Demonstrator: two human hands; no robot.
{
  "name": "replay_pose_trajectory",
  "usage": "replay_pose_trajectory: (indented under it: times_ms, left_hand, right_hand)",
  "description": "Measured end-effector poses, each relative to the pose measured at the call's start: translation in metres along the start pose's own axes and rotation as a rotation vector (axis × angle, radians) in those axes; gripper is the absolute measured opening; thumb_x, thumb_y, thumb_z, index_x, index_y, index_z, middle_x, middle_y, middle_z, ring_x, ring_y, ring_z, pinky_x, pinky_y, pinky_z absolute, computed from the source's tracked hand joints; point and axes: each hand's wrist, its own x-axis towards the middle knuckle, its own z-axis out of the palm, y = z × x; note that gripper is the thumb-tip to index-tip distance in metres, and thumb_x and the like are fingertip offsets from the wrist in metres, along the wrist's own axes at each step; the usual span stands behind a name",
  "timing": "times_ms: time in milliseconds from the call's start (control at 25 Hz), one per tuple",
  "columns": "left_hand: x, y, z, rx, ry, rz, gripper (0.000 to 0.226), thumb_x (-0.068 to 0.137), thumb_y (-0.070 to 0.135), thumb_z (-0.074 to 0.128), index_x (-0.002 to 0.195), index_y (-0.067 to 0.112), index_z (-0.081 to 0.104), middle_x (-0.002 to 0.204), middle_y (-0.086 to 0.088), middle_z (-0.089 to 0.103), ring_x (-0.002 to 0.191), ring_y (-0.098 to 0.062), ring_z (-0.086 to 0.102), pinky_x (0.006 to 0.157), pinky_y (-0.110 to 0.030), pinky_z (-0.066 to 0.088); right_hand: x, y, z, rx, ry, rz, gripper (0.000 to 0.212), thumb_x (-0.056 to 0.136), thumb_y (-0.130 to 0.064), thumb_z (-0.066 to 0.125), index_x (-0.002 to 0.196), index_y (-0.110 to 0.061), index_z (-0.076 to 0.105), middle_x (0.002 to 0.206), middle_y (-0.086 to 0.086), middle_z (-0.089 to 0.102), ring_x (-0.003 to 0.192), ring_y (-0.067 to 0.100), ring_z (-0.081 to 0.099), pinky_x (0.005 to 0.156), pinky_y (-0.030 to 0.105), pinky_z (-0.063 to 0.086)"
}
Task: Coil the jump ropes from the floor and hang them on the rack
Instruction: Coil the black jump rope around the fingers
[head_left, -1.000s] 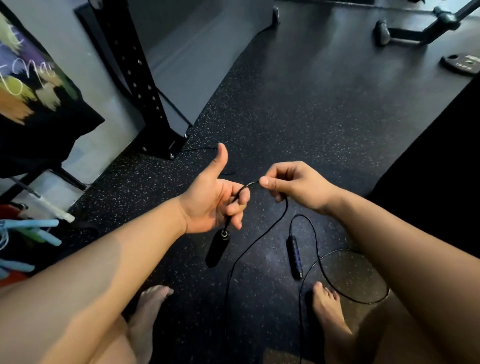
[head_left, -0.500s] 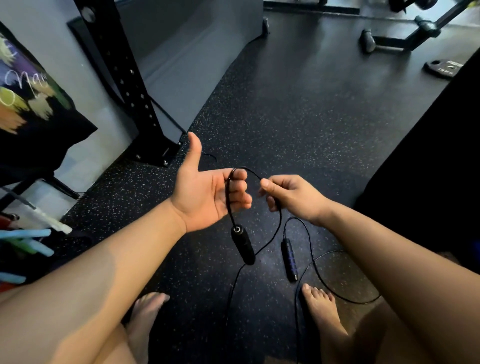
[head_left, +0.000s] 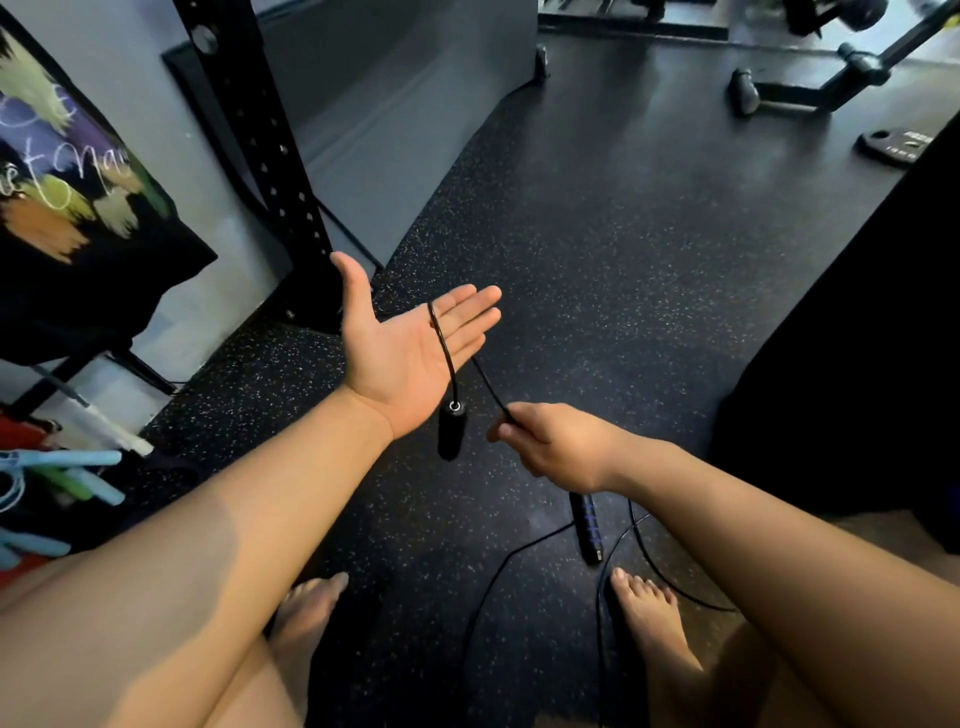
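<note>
My left hand (head_left: 410, 348) is held out flat, palm up, fingers straight. A thin black jump rope cord (head_left: 442, 340) lies draped over its fingers, and one black handle (head_left: 451, 430) dangles from the cord just below the palm. My right hand (head_left: 556, 447) is lower and to the right, pinching the same cord where it comes down behind the left fingers. The second handle (head_left: 587, 525), black with blue bands, lies on the floor below my right wrist. Loose cord (head_left: 498, 571) loops over the floor around my bare feet.
A black perforated rack upright (head_left: 260, 156) stands at the left on the speckled rubber floor (head_left: 597, 234). Light blue and green rope handles (head_left: 67, 473) sit at the far left. A weight plate (head_left: 893, 148) and a machine base (head_left: 810, 83) lie at the back right.
My left hand has uncurled from the cord and now lies flat with the cord across its fingers. My right hand has dropped down and to the right, drawing the cord with it.
</note>
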Motion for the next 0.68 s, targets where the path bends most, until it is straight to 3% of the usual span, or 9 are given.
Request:
replay_pose_trajectory:
  times_ms: [200,360,440,520,560,680]
  left_hand:
    - [0.008,0.003,-0.014,0.053,0.090,0.024,0.133,0.070,0.100,0.010,0.151,-0.003,0.036,0.141,-0.018,0.061,0.137,-0.031,0.052,0.124,-0.047,0.023]
    - [0.012,-0.009,-0.023,0.384,0.117,-0.121,0.133,0.072,0.097,-0.001,0.151,-0.004,0.036,0.135,-0.016,0.066,0.134,-0.027,0.056,0.125,-0.049,0.022]
    - [0.009,-0.018,-0.023,0.578,0.035,-0.245,0.134,0.069,0.097,-0.006,0.141,0.000,0.052,0.124,-0.015,0.071,0.124,-0.022,0.063,0.123,-0.048,0.024]
    - [0.003,-0.025,-0.019,0.732,-0.113,-0.363,0.128,0.068,0.096,-0.011,0.109,0.007,0.071,0.104,-0.015,0.073,0.107,-0.020,0.069,0.113,-0.044,0.032]
    - [0.001,-0.028,-0.018,0.767,-0.186,-0.415,0.127,0.067,0.095,-0.011,0.102,0.005,0.072,0.103,-0.018,0.073,0.106,-0.025,0.070,0.109,-0.042,0.036]
    - [-0.004,-0.028,-0.011,0.777,-0.331,-0.540,0.136,0.065,0.095,-0.009,0.114,-0.007,0.066,0.108,-0.027,0.074,0.110,-0.036,0.070,0.101,-0.034,0.050]
  right_hand:
    - [0.001,-0.018,-0.001,-0.131,0.026,-0.150,0.030,0.106,-0.035,0.040,0.089,-0.013,0.052,0.073,-0.001,0.056,0.067,0.020,0.054,0.068,0.040,0.046]
    - [0.000,-0.026,-0.016,-0.238,0.167,-0.250,0.034,0.103,-0.040,0.046,0.080,-0.018,0.056,0.064,-0.005,0.054,0.060,0.019,0.051,0.061,0.039,0.047]
    - [-0.001,-0.025,-0.025,-0.273,0.230,-0.271,0.027,0.100,-0.044,0.052,0.090,-0.024,0.067,0.071,-0.004,0.063,0.064,0.018,0.056,0.062,0.037,0.050]
    - [0.000,-0.020,-0.033,-0.248,0.267,-0.267,0.026,0.095,-0.049,0.059,0.094,-0.027,0.072,0.075,-0.009,0.066,0.066,0.011,0.058,0.062,0.037,0.052]
    - [0.000,-0.017,-0.037,-0.204,0.286,-0.263,0.028,0.091,-0.053,0.061,0.091,-0.027,0.072,0.074,-0.011,0.066,0.066,0.008,0.059,0.062,0.037,0.053]
    - [0.002,-0.002,-0.051,-0.052,0.337,-0.249,0.028,0.082,-0.053,0.072,0.082,-0.026,0.072,0.071,-0.013,0.067,0.065,0.003,0.061,0.061,0.028,0.051]
